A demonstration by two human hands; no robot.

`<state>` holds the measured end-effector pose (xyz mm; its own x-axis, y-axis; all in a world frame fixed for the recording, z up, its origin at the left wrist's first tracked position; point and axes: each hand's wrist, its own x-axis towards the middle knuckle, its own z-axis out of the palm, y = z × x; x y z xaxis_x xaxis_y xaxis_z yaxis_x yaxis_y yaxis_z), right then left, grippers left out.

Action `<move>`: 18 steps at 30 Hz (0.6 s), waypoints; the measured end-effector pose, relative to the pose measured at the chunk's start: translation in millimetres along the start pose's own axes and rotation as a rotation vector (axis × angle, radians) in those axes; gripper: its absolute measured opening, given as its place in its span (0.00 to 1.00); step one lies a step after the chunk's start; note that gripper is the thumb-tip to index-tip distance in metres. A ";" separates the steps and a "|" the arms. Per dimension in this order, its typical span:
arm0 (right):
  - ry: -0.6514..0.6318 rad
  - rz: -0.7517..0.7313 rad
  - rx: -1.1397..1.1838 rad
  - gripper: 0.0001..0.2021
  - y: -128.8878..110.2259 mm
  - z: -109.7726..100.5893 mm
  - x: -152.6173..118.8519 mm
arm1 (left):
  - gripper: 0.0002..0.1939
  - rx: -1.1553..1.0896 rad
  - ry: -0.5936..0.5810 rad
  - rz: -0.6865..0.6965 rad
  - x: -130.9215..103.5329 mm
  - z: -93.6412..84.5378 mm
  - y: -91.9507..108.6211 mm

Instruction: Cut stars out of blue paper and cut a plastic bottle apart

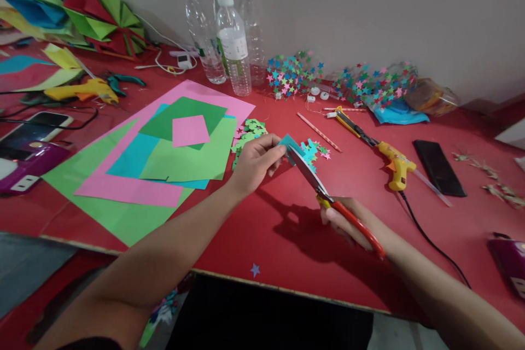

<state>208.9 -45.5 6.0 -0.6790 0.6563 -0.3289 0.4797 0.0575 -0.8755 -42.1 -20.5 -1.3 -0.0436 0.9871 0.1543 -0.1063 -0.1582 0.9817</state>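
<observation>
My left hand (pixel 258 161) pinches a small teal piece of paper (pixel 290 149) between thumb and fingers, above the red table. In my right hand (pixel 348 221) is a pair of scissors (pixel 309 172) with red and yellow handles. Their blades point up and left, and the tips lie at the teal paper. Whether the blades are cutting into it I cannot tell. Behind the paper sits a small pile of turquoise and pink cut-outs (pixel 313 153). Left of it, green and pink star-like cut-outs (pixel 249 134) lie beside my left hand.
Coloured paper sheets (pixel 197 161) overlap on the left. Plastic bottles (pixel 235 49) stand at the wall near star garlands (pixel 295 74). A yellow glue gun (pixel 396 164) with a trailing cord and a black phone (pixel 438 167) lie right. One star (pixel 255 270) rests near the front edge.
</observation>
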 end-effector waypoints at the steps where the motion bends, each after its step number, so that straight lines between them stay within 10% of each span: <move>1: -0.002 -0.003 0.000 0.29 0.0 0.1 0.1 | 0.10 0.001 -0.001 -0.001 -0.2 -0.1 -0.1; 18: 0.063 0.141 -0.016 0.24 -3.2 1.9 2.5 | 0.09 -0.037 0.009 -0.038 1.6 0.1 1.1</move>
<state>204.6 -45.5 7.3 -0.5684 0.7047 -0.4247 0.5769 -0.0266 -0.8164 -42.2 -19.1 0.1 -0.0480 0.9921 0.1159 -0.1443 -0.1217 0.9820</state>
